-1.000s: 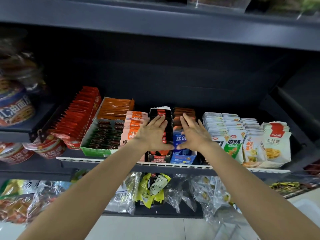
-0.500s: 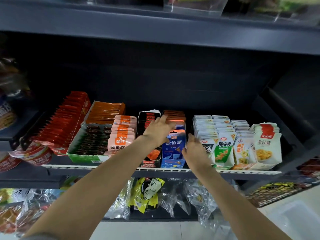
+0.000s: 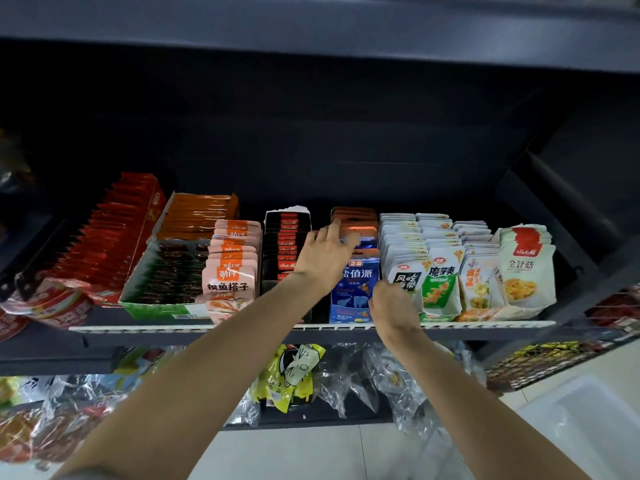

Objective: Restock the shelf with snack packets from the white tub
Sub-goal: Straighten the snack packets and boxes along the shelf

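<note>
Snack packets stand in rows on the dark shelf behind a white front rail [image 3: 138,329]. My left hand [image 3: 323,258] reaches in with straight fingers that rest on the tops of the blue packets [image 3: 355,289] and the orange ones [image 3: 355,220] behind them. My right hand [image 3: 391,306] is lower, at the right edge of the front blue packet, fingers curled. The back of that hand hides whether it holds the packet. A corner of the white tub [image 3: 581,420] shows on the floor at lower right.
White pouches [image 3: 440,271] fill the shelf's right side. Black-red packets [image 3: 285,244], pink packets [image 3: 232,268], a green box [image 3: 162,303] and red packets [image 3: 104,237] fill the left. Clear bags [image 3: 398,382] hang on the shelf below. A wire basket [image 3: 540,365] is at right.
My left hand slid right from the black-red row onto the blue and orange row. My right hand dropped from the packet tops to the front blue packet's right edge and curled.
</note>
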### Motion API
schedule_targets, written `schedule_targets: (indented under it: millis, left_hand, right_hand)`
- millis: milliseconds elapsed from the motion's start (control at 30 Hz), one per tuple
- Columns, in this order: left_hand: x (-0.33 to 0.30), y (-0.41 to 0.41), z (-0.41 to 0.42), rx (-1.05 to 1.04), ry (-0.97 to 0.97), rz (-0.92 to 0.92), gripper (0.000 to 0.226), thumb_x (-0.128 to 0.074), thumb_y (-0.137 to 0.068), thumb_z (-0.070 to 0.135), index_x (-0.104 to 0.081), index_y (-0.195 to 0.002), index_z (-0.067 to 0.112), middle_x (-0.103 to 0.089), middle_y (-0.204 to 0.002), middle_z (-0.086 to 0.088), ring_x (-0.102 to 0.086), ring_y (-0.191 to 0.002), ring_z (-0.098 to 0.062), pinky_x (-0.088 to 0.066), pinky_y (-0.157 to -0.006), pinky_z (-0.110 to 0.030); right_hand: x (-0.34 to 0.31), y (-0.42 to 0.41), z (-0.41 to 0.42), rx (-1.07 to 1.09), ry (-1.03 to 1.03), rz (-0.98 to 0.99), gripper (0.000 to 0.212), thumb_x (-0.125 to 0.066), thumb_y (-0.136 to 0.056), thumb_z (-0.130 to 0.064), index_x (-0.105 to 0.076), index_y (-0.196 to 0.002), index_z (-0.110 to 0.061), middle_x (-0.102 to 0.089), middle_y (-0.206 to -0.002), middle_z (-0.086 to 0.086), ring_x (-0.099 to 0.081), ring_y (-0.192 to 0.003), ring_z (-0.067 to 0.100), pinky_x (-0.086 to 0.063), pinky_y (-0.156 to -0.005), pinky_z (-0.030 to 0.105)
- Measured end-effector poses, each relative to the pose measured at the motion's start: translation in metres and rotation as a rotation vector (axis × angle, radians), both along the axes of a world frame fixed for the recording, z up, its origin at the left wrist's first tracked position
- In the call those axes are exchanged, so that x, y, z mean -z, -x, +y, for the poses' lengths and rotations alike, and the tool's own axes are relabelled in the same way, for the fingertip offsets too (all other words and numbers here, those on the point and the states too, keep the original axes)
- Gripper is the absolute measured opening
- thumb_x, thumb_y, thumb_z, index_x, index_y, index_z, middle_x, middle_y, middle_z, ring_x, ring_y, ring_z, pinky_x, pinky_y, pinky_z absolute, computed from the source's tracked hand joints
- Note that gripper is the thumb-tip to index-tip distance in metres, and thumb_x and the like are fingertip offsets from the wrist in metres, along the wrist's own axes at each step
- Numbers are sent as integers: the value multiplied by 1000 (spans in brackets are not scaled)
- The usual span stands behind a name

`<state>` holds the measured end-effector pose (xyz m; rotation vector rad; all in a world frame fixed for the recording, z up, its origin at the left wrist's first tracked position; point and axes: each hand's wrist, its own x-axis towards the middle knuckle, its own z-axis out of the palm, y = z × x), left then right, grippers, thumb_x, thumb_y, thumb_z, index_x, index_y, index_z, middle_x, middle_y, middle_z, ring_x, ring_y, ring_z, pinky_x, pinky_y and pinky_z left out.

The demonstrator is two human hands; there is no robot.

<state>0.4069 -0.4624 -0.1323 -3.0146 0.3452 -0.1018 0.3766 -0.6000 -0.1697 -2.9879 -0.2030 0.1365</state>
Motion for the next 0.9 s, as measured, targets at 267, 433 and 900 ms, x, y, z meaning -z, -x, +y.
schedule_targets:
  millis: [267, 433, 900]
  left_hand:
    - [0, -3, 5, 105, 5, -76, 56, -70, -81, 33, -47, -127, 11, -8, -155, -13, -5, -145, -28, -13, -117, -41]
    - [3, -8, -8, 164, -172, -60, 91, -73, -71, 50, -30, -138, 7, -16, -151, -16, -7, -144, -31, -6, -117, -44]
    - [11, -28, -25, 71, -25, -200, 81, -88, -21, 10, -40, -86, 12, -60, -67, 0, -60, -58, -16, -46, -52, -26]
  right_hand:
    - [-4, 7, -22, -311, 51, -164, 30, -38, -99, -27, -53, -116, -7, -53, -111, 6, -57, -98, 17, -53, -80, 27]
    - [-2, 11, -24, -444, 166, -40, 32, -46, -96, -33, -53, -119, -12, -56, -114, 3, -53, -108, 20, -43, -90, 29]
    - [-2, 10, -20, -397, 183, -93, 35, -42, -86, 9, -58, -112, -9, -63, -103, 7, -57, -99, 23, -43, -82, 29]
